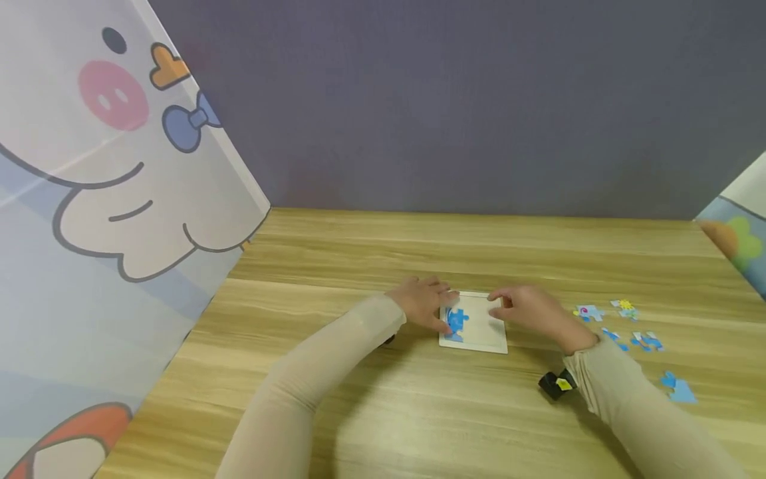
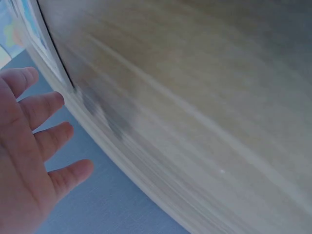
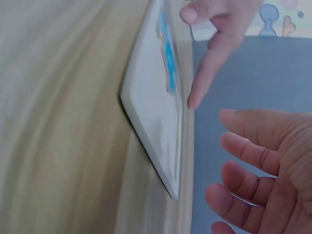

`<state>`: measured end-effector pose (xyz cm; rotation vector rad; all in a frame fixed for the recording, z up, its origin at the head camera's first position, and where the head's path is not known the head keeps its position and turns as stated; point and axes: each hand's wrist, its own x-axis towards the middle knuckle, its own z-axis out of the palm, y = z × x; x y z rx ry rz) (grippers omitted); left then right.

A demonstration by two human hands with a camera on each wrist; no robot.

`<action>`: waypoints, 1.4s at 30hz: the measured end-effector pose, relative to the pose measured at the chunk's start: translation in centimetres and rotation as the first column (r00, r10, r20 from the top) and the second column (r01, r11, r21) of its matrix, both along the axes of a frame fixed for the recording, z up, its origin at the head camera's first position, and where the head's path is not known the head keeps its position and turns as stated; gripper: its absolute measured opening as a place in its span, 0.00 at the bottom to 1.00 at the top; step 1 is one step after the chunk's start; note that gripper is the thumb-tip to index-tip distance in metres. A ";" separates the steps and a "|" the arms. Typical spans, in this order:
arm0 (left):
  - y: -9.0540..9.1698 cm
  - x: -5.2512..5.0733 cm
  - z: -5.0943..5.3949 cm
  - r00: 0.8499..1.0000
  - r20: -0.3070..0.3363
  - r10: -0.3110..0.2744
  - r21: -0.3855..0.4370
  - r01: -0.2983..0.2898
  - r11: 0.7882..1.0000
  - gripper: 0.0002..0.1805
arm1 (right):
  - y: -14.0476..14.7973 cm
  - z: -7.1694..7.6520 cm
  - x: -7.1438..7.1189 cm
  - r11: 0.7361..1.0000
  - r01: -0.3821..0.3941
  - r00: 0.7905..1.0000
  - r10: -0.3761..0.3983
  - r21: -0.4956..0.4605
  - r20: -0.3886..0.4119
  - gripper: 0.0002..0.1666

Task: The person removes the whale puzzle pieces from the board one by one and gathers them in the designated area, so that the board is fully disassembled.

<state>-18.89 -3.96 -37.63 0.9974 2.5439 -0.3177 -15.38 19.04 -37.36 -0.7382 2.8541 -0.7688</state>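
A shallow white puzzle tray [image 1: 483, 332] lies on the wooden table. Blue joined puzzle pieces [image 1: 457, 321] fill part of its left side. My left hand [image 1: 421, 305] is at the tray's left edge with fingers spread; the thumb is by the blue pieces. In the left wrist view that hand's fingers [image 2: 51, 139] are apart and hold nothing. Over the tray's right edge hovers my right hand [image 1: 531, 313]. The right wrist view shows its fingers [image 3: 243, 187] loosely bent, with nothing between them.
Loose puzzle pieces lie to the right: a pink-marked one [image 1: 589, 312], a yellow-flowered one [image 1: 626, 307], several blue ones [image 1: 648, 342] and a light-blue one [image 1: 679, 388]. A black wrist device [image 1: 556, 384] is under the right wrist. A grey wall [image 1: 455, 120] stands behind the table.
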 end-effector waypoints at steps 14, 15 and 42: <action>0.1 0.4 0.2 0.999 -0.033 -0.008 -0.087 0.005 0.996 0.47 | -3.1 -1.1 0.3 0.940 -0.090 0.923 0.203 0.330 -0.327 0.14; 0.2 0.4 0.2 0.999 -0.037 -0.005 -0.092 0.001 0.996 0.47 | -3.3 -1.2 0.2 0.936 -0.097 0.919 0.215 0.339 -0.330 0.14; 0.6 0.7 -0.3 0.991 -0.124 -0.057 -0.193 0.032 0.981 0.49 | -5.8 -0.5 -1.2 0.967 -0.060 0.989 0.024 0.246 0.149 0.18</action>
